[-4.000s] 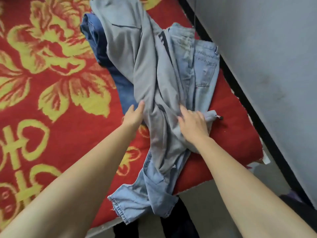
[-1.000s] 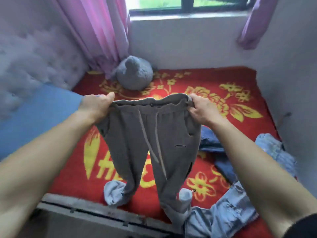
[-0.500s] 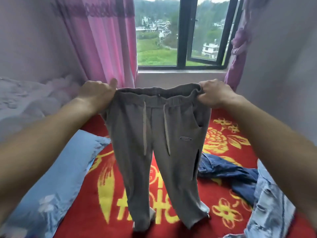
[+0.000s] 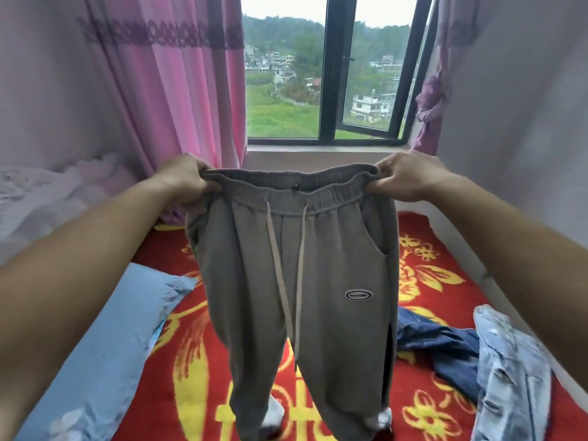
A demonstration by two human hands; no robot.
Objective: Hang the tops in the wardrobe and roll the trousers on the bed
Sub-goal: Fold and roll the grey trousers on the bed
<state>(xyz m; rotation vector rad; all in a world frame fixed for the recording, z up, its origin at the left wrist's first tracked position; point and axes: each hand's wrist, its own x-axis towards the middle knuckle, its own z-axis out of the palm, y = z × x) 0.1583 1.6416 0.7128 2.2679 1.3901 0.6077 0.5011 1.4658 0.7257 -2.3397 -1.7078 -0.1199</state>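
Head view: the left hand (image 4: 183, 179) and right hand (image 4: 407, 176) each grip one end of the waistband of the grey trousers (image 4: 318, 281), fingers curled round the elastic. The trousers hang spread out in the air above the middle of the bed (image 4: 197, 377), front side facing the camera, two drawstrings dangling, cuffs low by the red blanket. A blue pillow (image 4: 105, 345) lies along the bed's left edge. Dark jeans (image 4: 445, 345) and light jeans (image 4: 509, 370) lie crumpled near its right edge.

Oval black patch (image 4: 358, 295) with white lettering "ncover", right of frame centre, sewn on grey drawstring jogging trousers (image 4: 318, 281).
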